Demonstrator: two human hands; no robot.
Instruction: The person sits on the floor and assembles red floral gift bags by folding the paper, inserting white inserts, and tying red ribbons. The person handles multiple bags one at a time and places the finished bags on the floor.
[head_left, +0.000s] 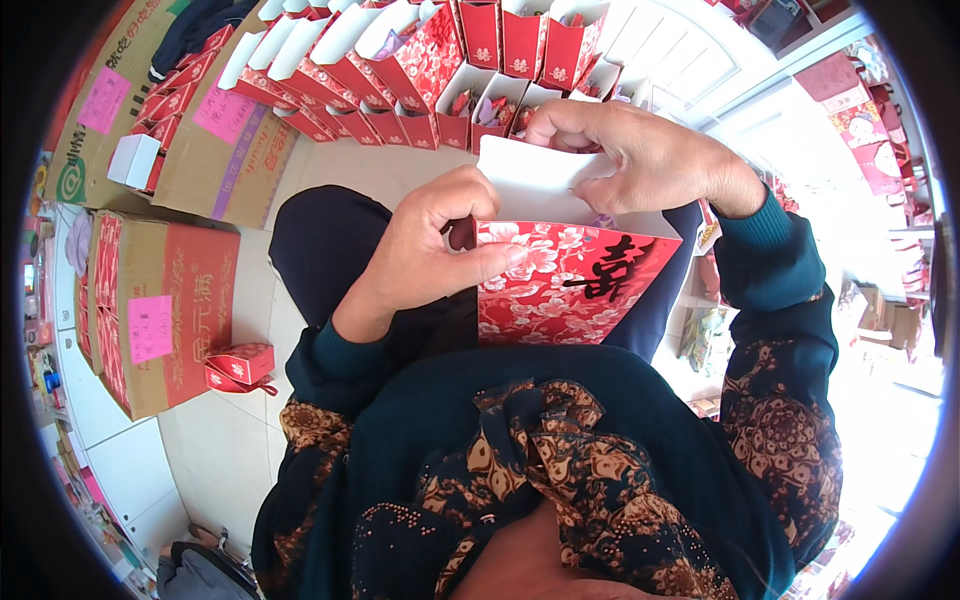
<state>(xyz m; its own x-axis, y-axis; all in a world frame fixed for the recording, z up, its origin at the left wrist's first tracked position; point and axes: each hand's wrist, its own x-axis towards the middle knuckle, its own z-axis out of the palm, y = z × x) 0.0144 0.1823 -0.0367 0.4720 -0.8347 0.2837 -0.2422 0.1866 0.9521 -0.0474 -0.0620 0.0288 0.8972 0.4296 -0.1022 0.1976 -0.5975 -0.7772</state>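
An upright red cardboard gift box (547, 289) with white blossoms and a black printed character stands in front of my body, its white inside showing at the top. My left hand (431, 240) grips its left side, thumb flat on the printed front. Above the opening, my right hand (637, 154) holds the tall white back flap (521, 176), with the thumb on the inner face and the fingers curled at the upper edge. Something purple shows just inside the box below my right thumb; most of the contents are hidden.
Rows of similar open red boxes (420, 60) stand on the floor ahead, some holding small wrapped items. Cartons (202, 300) packed with red boxes are at the left. A small red box (240, 364) lies beside the nearer carton. Shelves of red goods (874, 127) line the right.
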